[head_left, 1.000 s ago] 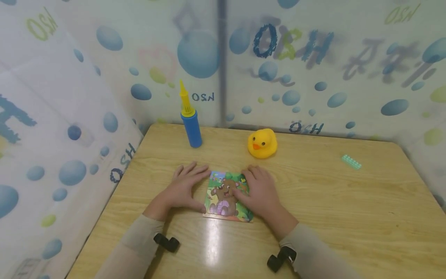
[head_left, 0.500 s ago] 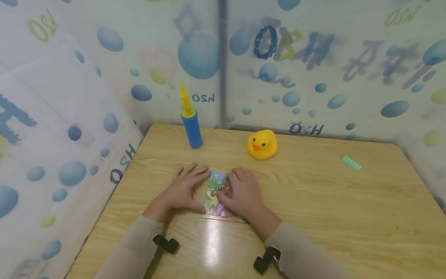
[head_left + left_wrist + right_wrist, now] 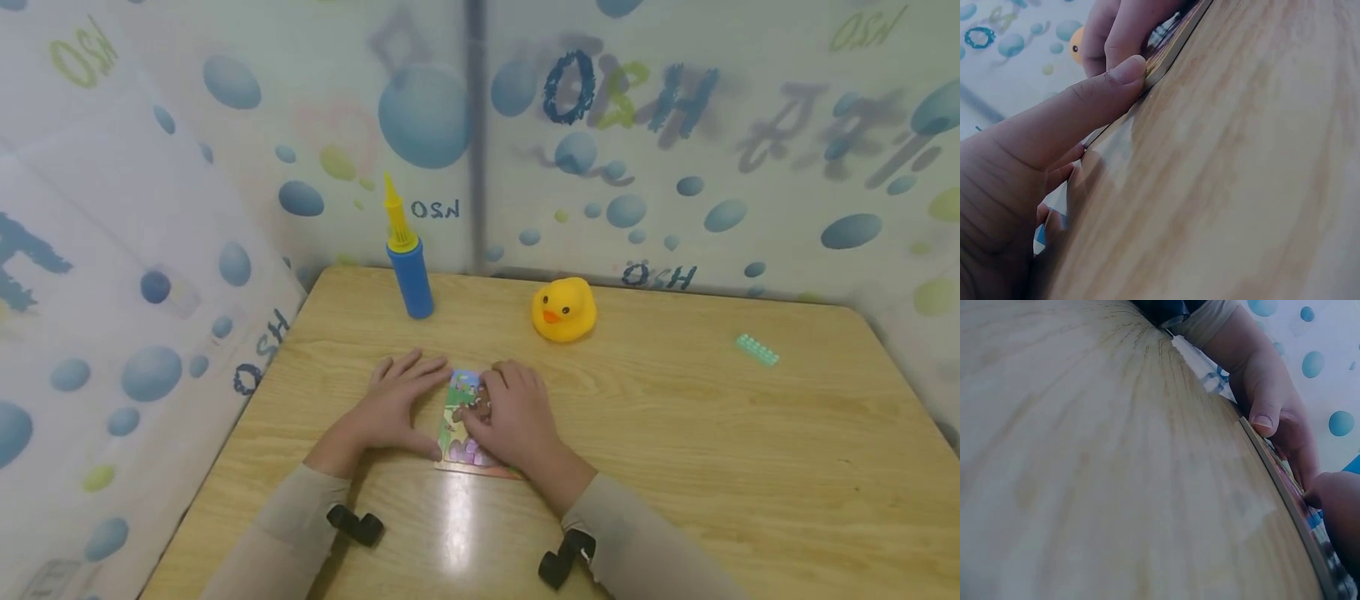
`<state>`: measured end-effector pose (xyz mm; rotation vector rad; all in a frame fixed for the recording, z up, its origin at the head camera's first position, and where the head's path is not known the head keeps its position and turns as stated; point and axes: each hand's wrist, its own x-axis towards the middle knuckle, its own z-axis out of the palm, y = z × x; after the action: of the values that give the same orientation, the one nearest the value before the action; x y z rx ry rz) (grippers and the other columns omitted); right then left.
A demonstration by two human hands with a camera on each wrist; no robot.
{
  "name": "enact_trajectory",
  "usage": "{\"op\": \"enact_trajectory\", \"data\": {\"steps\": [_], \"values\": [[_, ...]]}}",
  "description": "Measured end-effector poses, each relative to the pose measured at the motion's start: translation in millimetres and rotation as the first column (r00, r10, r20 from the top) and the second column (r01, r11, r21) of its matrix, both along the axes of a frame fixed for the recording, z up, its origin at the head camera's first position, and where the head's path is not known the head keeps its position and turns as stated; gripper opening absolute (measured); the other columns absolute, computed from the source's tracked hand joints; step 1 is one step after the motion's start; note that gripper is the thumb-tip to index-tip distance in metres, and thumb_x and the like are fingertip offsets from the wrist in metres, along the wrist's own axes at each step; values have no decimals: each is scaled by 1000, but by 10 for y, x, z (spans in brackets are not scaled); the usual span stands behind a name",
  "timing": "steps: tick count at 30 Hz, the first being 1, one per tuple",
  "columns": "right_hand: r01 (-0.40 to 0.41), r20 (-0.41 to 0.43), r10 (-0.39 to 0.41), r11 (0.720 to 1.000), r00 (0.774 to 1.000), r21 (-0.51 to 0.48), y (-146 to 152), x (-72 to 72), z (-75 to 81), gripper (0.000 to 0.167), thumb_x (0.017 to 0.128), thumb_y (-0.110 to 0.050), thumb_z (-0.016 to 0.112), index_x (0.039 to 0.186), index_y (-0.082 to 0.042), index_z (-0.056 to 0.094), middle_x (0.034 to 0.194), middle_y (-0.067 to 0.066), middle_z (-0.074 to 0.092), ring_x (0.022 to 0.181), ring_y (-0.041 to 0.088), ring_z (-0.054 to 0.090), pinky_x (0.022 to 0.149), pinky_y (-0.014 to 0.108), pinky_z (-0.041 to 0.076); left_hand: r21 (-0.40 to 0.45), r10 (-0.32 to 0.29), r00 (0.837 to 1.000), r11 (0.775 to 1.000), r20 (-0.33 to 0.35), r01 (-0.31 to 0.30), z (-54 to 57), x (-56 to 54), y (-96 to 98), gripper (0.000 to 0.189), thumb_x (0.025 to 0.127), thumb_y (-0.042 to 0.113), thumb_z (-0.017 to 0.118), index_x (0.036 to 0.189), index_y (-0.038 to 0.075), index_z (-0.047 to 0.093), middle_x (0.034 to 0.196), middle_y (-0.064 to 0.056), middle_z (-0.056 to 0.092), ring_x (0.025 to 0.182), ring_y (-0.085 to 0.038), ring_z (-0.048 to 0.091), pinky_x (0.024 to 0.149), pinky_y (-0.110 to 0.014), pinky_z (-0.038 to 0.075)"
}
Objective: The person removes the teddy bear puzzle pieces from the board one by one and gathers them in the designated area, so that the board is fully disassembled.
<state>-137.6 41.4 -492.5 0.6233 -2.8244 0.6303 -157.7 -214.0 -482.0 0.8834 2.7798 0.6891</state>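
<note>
A flat square picture puzzle [image 3: 454, 425] with a cartoon bear lies on the table in front of me. My left hand [image 3: 390, 406] is at its left side, thumb spread from the fingers; in the left wrist view the thumb tip [image 3: 1127, 70] meets the near corner. Over the right half rests my right hand [image 3: 517, 417], hiding that part of the picture, its thumb across the bear. The right wrist view shows the puzzle's thin edge [image 3: 1285, 494] flat on the wood, the left hand [image 3: 1275, 403] at its far corner and my right thumb [image 3: 1338, 500] over the picture.
A blue and yellow hand pump [image 3: 411, 279] stands at the back left of the wooden table [image 3: 675, 450]. A yellow rubber duck [image 3: 566, 310] sits behind the puzzle, and a mint toy brick [image 3: 757, 349] lies far right. A patterned wall covering [image 3: 630, 167] borders the back and left.
My right hand has moved left from the puzzle's right edge onto its middle and now covers more of the bear. The left hand and the puzzle look nearly unmoved.
</note>
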Motion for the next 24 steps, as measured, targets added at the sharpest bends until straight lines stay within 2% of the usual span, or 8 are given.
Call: {"op": "enact_trajectory", "data": {"steps": [4,6,9,12,18,24], "values": [[10,9,-10,1000,1000,10,-9,4,6,52,93,-54,69,121,-10,70,144,15,56,145,40,37,119,61,27,22,0,1000,1000,-6,0,1,8,-5,127,60,72,94,164,18,46,173,-5,35,161,-44,14,122,-73,1],[20,6,-20,1000,1000,17,-12,-3,17,54,91,-57,70,121,-11,71,139,14,55,138,38,39,115,60,30,32,-1,1000,999,-12,1,0,4,-8,126,60,71,94,164,17,46,172,-6,36,161,-45,14,122,-74,1],[41,23,-42,998,999,40,-9,-26,40,59,88,-64,72,120,-14,72,121,8,53,120,32,43,104,53,37,28,0,1000,1000,-13,0,0,-7,-12,126,60,72,94,164,18,46,172,-6,35,161,-44,14,122,-73,1],[52,85,-57,997,995,65,0,-65,62,68,86,-72,73,124,-17,71,110,2,53,107,26,46,94,46,41,9,-2,1000,1000,-5,2,-3,-15,-13,127,61,73,93,165,20,45,173,-3,34,161,-42,13,123,-71,1],[66,246,-66,998,967,11,0,-152,146,75,80,-73,81,127,-16,70,114,0,70,107,24,59,93,47,50,9,-5,1000,1000,-4,5,-18,-16,-7,127,60,72,94,165,21,45,173,-2,33,162,-41,13,123,-72,1],[91,312,-93,996,946,22,-54,-193,242,77,76,-72,86,125,-15,71,115,1,73,107,27,62,93,49,51,8,3,1000,1000,-2,-3,-12,-12,-27,126,60,73,93,165,21,45,173,-2,33,162,-40,13,124,-70,0]]}}
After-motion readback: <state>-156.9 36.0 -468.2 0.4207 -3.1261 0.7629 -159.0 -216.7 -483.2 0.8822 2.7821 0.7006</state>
